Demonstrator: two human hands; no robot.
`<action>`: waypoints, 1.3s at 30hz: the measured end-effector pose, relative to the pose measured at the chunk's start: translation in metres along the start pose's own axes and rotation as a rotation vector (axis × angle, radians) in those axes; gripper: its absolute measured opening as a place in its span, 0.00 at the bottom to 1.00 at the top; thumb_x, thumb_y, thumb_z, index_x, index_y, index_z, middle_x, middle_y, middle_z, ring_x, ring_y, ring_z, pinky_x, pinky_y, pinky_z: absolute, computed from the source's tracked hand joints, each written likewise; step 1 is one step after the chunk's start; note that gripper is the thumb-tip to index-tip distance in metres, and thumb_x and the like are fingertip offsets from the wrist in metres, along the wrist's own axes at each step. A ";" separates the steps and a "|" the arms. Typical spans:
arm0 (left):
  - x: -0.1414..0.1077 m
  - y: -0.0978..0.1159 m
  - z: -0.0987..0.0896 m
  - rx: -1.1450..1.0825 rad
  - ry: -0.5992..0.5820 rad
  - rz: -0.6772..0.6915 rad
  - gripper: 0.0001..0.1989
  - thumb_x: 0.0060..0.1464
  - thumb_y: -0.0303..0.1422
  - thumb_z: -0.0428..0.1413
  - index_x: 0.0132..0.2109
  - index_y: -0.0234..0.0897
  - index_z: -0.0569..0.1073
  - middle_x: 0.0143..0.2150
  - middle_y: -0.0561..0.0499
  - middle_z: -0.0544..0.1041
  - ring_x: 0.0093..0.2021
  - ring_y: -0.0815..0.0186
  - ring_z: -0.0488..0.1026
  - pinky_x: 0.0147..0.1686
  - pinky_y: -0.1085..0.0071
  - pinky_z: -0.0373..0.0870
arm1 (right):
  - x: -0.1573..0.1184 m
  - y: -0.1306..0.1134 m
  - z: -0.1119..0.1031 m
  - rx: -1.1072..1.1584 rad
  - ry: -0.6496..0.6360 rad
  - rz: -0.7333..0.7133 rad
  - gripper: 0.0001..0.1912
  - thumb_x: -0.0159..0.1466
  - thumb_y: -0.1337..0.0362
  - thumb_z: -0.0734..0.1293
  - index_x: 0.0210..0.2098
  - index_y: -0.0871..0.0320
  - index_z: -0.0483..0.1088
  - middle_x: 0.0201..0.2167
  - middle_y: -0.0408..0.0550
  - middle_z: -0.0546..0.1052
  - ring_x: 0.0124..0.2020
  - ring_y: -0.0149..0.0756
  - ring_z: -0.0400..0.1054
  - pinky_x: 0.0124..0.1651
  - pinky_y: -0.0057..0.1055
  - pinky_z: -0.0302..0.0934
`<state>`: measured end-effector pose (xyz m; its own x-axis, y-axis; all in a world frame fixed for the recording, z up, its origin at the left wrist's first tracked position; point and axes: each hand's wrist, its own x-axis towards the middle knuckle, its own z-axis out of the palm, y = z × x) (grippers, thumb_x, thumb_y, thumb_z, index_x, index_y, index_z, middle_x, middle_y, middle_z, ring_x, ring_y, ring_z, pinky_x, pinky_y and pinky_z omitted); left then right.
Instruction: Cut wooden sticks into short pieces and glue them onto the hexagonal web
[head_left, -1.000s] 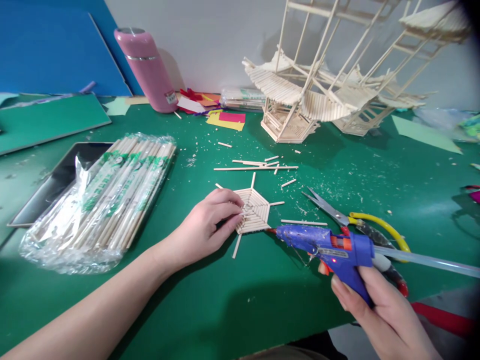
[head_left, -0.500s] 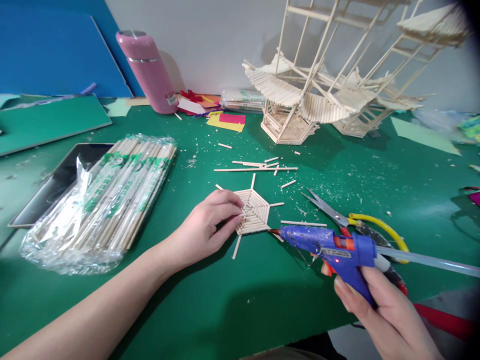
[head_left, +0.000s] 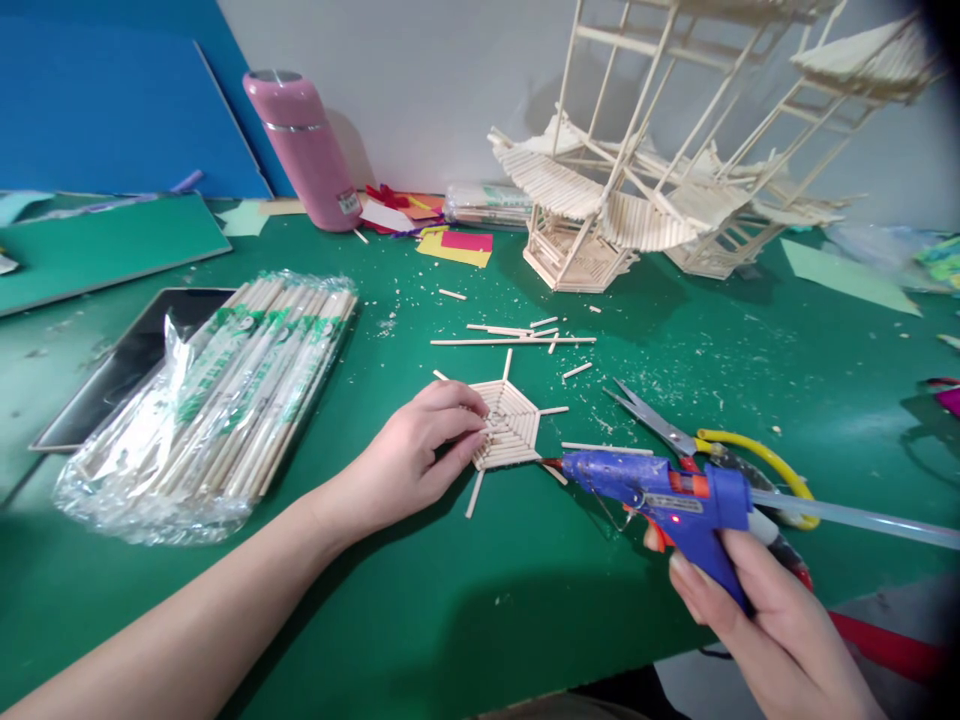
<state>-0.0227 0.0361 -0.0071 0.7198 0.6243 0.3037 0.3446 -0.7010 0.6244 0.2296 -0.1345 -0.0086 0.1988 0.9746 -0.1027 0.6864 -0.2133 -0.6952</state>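
Note:
A web-shaped hexagonal panel of thin wooden sticks (head_left: 514, 425) lies flat on the green table, its spokes jutting past the edge. My left hand (head_left: 424, 440) rests over its left side, fingers bent and closed on the panel; the fingertips partly cover it. In my right hand (head_left: 772, 610) is a blue hot glue gun (head_left: 660, 490), gripped by the handle, with a red light lit on its side. Its dark nozzle touches or nearly touches the panel's lower right corner. A clear glue stick (head_left: 855, 508) sticks out of the back of the gun.
Scissors (head_left: 652, 415) and yellow-handled pliers (head_left: 765, 455) lie behind the gun. Loose cut sticks (head_left: 514, 341) are beyond the panel. Bagged chopsticks (head_left: 225, 400) lie left on a dark tablet-like slab (head_left: 112, 385). A pink flask (head_left: 307, 150) and stick-built pavilion models (head_left: 581, 250) stand at the back.
Both hands, the panel and the glue gun stay almost in place. The whole view has shifted very slightly.

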 end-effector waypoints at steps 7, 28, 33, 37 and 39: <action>0.000 -0.001 0.000 -0.006 0.003 0.002 0.09 0.56 0.26 0.47 0.35 0.32 0.72 0.40 0.44 0.70 0.42 0.64 0.67 0.44 0.67 0.65 | 0.000 0.003 0.002 0.015 0.008 0.011 0.18 0.59 0.53 0.62 0.47 0.53 0.64 0.38 0.46 0.77 0.37 0.37 0.73 0.36 0.24 0.70; 0.000 -0.001 0.000 -0.008 -0.007 -0.002 0.08 0.56 0.25 0.48 0.35 0.30 0.72 0.41 0.44 0.69 0.43 0.66 0.65 0.45 0.70 0.64 | 0.003 -0.002 0.002 -0.065 0.060 -0.080 0.17 0.60 0.55 0.60 0.45 0.55 0.66 0.29 0.47 0.77 0.25 0.33 0.72 0.24 0.20 0.68; -0.001 0.000 0.001 -0.010 -0.003 -0.007 0.08 0.56 0.25 0.48 0.35 0.29 0.72 0.41 0.44 0.69 0.43 0.66 0.65 0.45 0.71 0.64 | 0.002 0.000 0.002 -0.060 0.064 -0.065 0.18 0.60 0.53 0.60 0.45 0.56 0.66 0.28 0.47 0.76 0.23 0.33 0.71 0.24 0.21 0.68; 0.000 -0.001 0.000 -0.007 0.000 -0.001 0.08 0.55 0.25 0.48 0.35 0.30 0.72 0.40 0.44 0.69 0.43 0.65 0.66 0.44 0.70 0.64 | 0.001 0.003 0.002 -0.043 0.042 -0.052 0.19 0.59 0.53 0.60 0.48 0.54 0.64 0.27 0.45 0.76 0.21 0.31 0.69 0.24 0.20 0.68; 0.001 -0.001 0.000 -0.006 0.001 0.002 0.08 0.55 0.25 0.48 0.34 0.30 0.72 0.40 0.44 0.69 0.43 0.65 0.66 0.44 0.69 0.64 | 0.001 0.004 0.002 -0.039 0.041 -0.061 0.18 0.60 0.54 0.60 0.48 0.53 0.64 0.27 0.45 0.76 0.21 0.31 0.69 0.25 0.20 0.67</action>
<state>-0.0225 0.0373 -0.0079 0.7198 0.6233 0.3054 0.3398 -0.7001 0.6280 0.2310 -0.1340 -0.0131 0.1840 0.9824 -0.0310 0.7249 -0.1569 -0.6707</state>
